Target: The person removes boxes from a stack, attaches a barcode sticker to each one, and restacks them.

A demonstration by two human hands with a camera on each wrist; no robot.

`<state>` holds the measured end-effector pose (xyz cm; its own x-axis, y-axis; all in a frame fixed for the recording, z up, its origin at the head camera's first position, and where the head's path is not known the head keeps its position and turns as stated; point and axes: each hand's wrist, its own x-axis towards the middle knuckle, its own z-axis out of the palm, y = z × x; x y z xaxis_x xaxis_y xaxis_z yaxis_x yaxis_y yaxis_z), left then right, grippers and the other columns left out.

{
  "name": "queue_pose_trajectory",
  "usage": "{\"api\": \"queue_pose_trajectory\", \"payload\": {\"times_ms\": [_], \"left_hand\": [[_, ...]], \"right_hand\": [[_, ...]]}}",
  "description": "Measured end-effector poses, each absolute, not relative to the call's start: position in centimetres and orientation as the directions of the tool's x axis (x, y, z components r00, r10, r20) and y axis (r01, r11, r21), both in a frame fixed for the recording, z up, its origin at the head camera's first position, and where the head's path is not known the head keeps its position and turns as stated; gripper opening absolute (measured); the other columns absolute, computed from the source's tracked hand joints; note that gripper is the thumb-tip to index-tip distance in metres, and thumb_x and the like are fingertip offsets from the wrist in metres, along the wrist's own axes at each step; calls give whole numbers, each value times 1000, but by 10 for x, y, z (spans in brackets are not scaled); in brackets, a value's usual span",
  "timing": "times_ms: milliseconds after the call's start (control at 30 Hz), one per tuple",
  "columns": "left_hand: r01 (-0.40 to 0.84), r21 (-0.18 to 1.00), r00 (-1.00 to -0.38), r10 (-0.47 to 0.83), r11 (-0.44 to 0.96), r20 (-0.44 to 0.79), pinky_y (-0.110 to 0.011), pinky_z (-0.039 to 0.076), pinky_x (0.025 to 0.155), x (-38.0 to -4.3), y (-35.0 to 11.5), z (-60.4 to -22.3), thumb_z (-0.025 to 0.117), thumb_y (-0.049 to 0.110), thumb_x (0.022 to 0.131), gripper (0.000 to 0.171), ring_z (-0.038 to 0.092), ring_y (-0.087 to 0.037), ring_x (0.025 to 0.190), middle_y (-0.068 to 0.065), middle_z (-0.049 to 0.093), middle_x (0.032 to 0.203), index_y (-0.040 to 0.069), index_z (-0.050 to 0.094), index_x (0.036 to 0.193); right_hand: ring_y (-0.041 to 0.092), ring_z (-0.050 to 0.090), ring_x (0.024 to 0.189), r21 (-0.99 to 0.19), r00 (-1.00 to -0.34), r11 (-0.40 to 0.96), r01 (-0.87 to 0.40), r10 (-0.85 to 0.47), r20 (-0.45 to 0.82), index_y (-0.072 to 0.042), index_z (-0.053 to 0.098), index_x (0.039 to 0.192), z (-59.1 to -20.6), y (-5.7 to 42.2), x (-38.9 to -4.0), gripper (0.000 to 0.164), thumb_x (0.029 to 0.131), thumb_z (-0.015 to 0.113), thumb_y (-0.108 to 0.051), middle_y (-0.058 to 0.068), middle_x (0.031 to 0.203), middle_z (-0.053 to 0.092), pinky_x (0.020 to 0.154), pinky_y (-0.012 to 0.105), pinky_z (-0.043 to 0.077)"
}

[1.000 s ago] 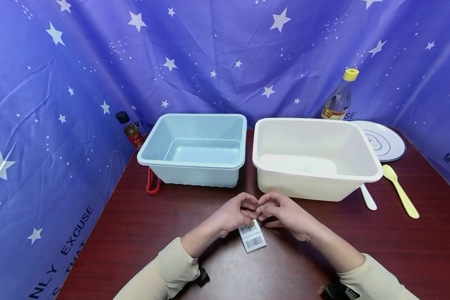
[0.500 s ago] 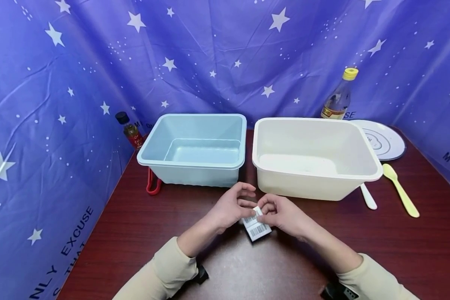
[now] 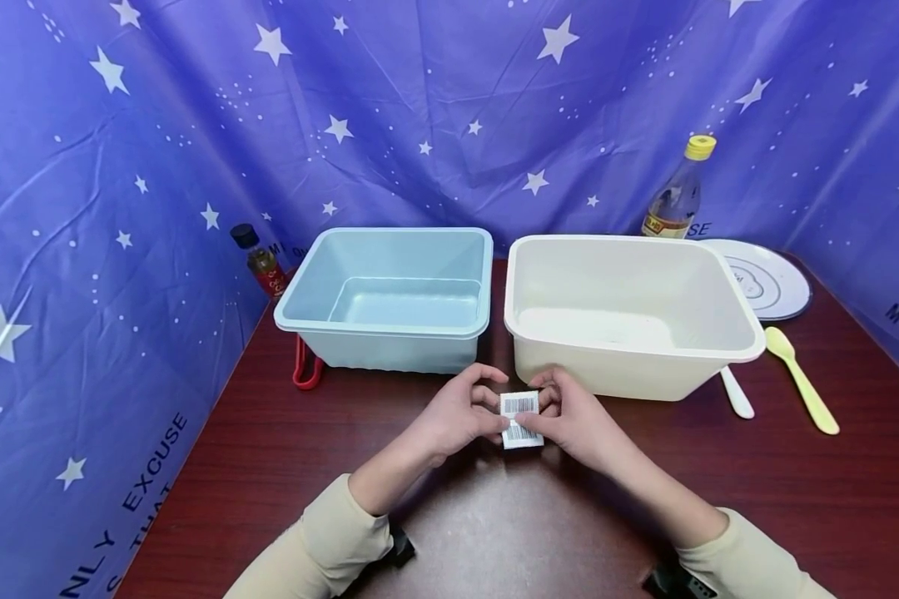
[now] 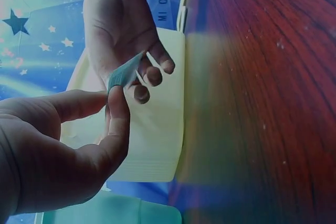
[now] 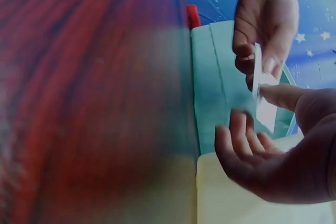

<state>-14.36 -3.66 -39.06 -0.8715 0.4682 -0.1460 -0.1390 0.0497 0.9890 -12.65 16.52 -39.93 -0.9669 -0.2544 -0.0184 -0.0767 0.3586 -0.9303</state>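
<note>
A small white piece of barcode labels (image 3: 521, 406), printed with two barcodes, is held up between both hands in front of the boxes. My left hand (image 3: 453, 418) pinches its left edge between thumb and fingers, as the left wrist view shows for the labels (image 4: 124, 74). My right hand (image 3: 586, 424) lays its thumb on the printed face. In the right wrist view, the fingers (image 5: 240, 135) of that hand stand loosely bent, apart from the labels (image 5: 266, 111).
Behind the hands stand a light blue box (image 3: 389, 349) and a cream box (image 3: 599, 370). A red-handled item (image 3: 307, 374) and a dark-capped bottle (image 3: 262, 262) are left; a yellow-capped bottle (image 3: 674, 200), round white plate (image 3: 782, 287), white utensil (image 3: 736, 395) and yellow spoon (image 3: 805, 387) are right.
The labels have come up and away from me and turned upright, between both hands. My right hand has closed in and brought its thumb onto them.
</note>
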Motion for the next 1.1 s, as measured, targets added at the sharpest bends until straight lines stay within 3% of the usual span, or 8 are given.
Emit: {"api": "queue_pose_trajectory", "payload": {"times_ms": [133,267,367,467,667,867,967,1100], "left_hand": [[-147,988,-884,443,41,-150,-32,59,66,-144,-36,-390,67,-18,81,51,63,-18,69,-8,63,82,-7,48,128],[-167,983,-876,447,71,-181,-32,59,65,-144,-36,-391,68,-16,83,49,64,-17,69,-7,63,80,-9,49,128],[-160,983,-870,457,92,-184,-30,57,63,-144,-36,-392,68,-14,84,47,63,-16,69,-7,63,80,-10,49,127],[-131,987,-868,471,95,-161,-26,54,63,-144,-37,-392,68,-13,84,45,61,-15,70,-5,62,79,-9,49,125],[-87,993,-863,493,76,-113,-24,49,64,-143,-36,-391,65,-12,87,39,58,-13,72,-4,62,80,-7,48,122],[-29,997,-864,499,73,-62,-22,47,62,-142,-34,-391,66,-13,89,36,57,-11,67,-4,63,81,-8,48,121],[-5,996,-860,507,88,-49,-22,46,62,-141,-34,-391,66,-13,89,36,56,-12,66,-6,65,82,-6,49,119],[1,993,-857,512,117,-59,-23,47,61,-142,-34,-392,65,-16,88,36,57,-12,66,-13,67,84,-5,49,118]], "right_hand": [[16,60,71,-889,-978,439,-131,-205,44,2,54,115,-399,163,-124,33,91,74,-7,6,87,62,60,24,49],[15,59,68,-931,-980,360,-64,-201,-11,3,56,111,-398,164,-125,20,95,67,-4,6,81,63,59,25,49],[16,61,69,-947,-976,318,-50,-215,-21,5,53,118,-399,165,-126,26,95,65,-1,9,83,65,58,26,50],[16,63,75,-900,-972,404,-163,-225,75,0,58,114,-401,165,-126,25,92,70,-1,8,91,65,65,28,53],[15,62,89,-736,-926,565,-374,-276,258,-20,73,92,-402,163,-122,16,89,77,-5,-3,97,64,78,37,53],[10,62,79,-769,-936,548,-329,-295,190,-20,74,95,-399,162,-120,1,94,74,-19,-13,86,67,72,29,51],[9,62,76,-785,-937,534,-316,-306,169,-20,73,94,-398,162,-119,5,94,75,-24,-14,81,67,69,27,51],[8,60,77,-753,-935,565,-336,-294,197,-22,74,90,-397,163,-119,5,93,75,-18,-16,81,67,71,29,50]]}}
